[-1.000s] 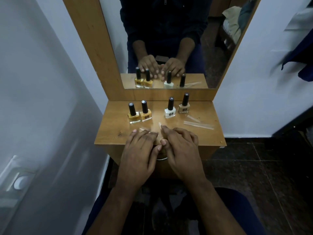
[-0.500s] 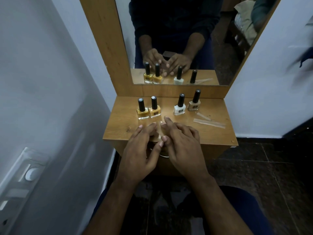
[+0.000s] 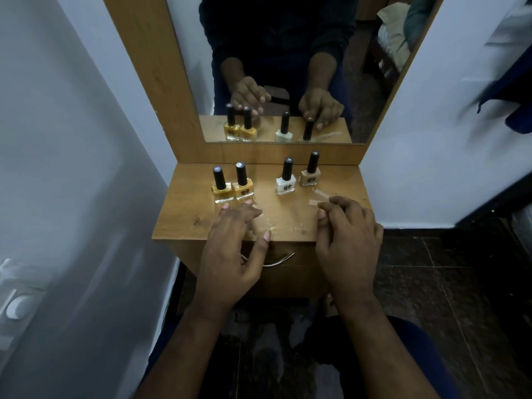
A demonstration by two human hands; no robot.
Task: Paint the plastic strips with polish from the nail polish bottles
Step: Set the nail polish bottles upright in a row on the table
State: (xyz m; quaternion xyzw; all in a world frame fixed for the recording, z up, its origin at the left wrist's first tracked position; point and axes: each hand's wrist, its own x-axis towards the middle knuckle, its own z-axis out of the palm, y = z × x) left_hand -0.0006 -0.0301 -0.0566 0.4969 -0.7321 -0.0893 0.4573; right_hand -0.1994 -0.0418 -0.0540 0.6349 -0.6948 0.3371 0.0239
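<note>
Four nail polish bottles stand upright in a row at the back of the small wooden desk (image 3: 184,223), each with a tall black cap pointing straight up: a mustard bottle (image 3: 221,188) touching an orange-yellow bottle (image 3: 243,185) on the left, then, well apart from those, a white bottle (image 3: 285,181) and a beige bottle (image 3: 310,173) slightly behind it. Each shows liquid of its colour; the three rightmost carry a small dark round logo on the front, too small to read. Clear plastic strips (image 3: 319,197) lie flat just right of the white bottle, their long axis running roughly left to right, one angled a little; another faint clear strip (image 3: 260,226) seems to lie near the desk's front edge by the left hand, though it is hard to make out. The left hand (image 3: 230,251) rests with fingers spread and fairly straight, fingertips near the two yellow bottles, gripping nothing. The right hand (image 3: 348,243) has its fingers curled, tips just beside the strips; whether it pinches one I cannot tell. The mirror (image 3: 276,67) behind doubles bottles and hands.
</note>
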